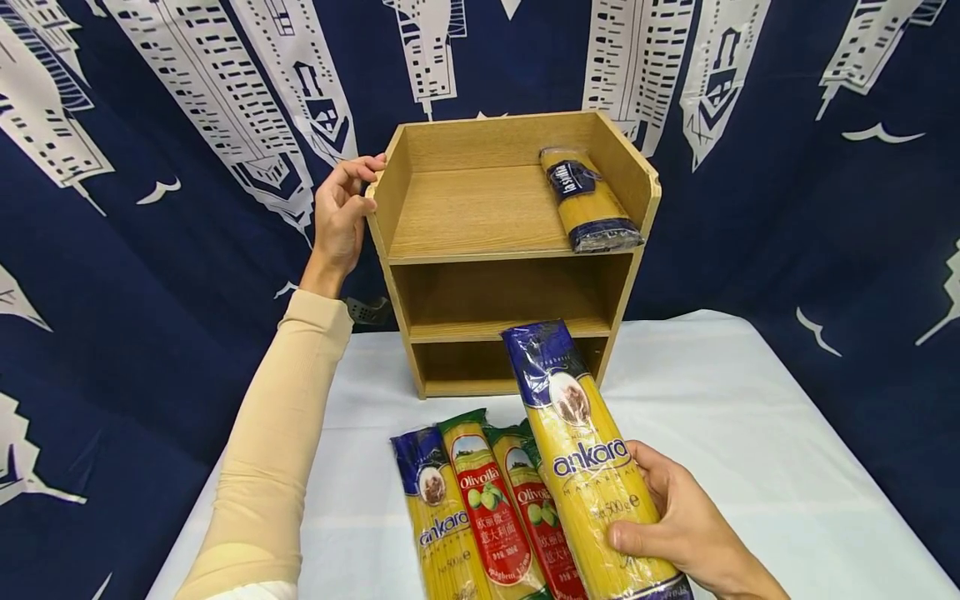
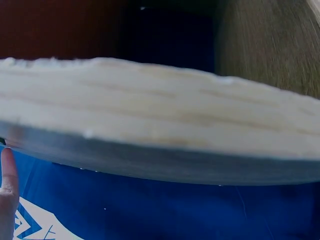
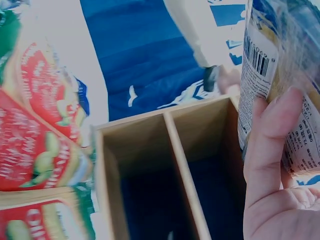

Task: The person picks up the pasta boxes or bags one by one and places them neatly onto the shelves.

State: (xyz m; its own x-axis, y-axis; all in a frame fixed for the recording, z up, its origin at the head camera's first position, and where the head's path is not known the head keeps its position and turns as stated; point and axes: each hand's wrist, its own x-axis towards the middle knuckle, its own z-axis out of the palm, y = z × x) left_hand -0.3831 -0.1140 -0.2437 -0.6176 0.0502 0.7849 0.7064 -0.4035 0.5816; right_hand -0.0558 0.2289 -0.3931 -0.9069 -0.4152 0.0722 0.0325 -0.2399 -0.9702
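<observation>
Seen from the head camera: wooden shelf (image 1: 510, 250) standing at centre frame on a white table (image 1: 750, 433), dark blue cloth with white buildings behind. Left hand (image 1: 341, 212) at left of centre, fingers curled over the shelf's upper left edge, gripping it; beige sleeve (image 1: 270, 450) running down to the lower left. Right hand (image 1: 678, 521) at lower right, fingers and thumb wrapped round a yellow Ankara pack (image 1: 585, 458) with blue ends, held tilted above the table, its top end in front of the shelf's lowest opening. Three more packs lying side by side on the table at bottom centre: another Ankara (image 1: 438, 521), then two red Olivoila packs (image 1: 487, 508), just left of the held one. One spaghetti pack (image 1: 588, 200) lying on the shelf's top tier, against its right wall.

Left wrist view: mostly a blurred pale board edge (image 2: 160, 125), probably the shelf's side; one fingertip (image 2: 9, 185) at lower left.

Right wrist view: fingers (image 3: 272, 130) pressed on the pack's barcode side at right, shelf openings at centre.
</observation>
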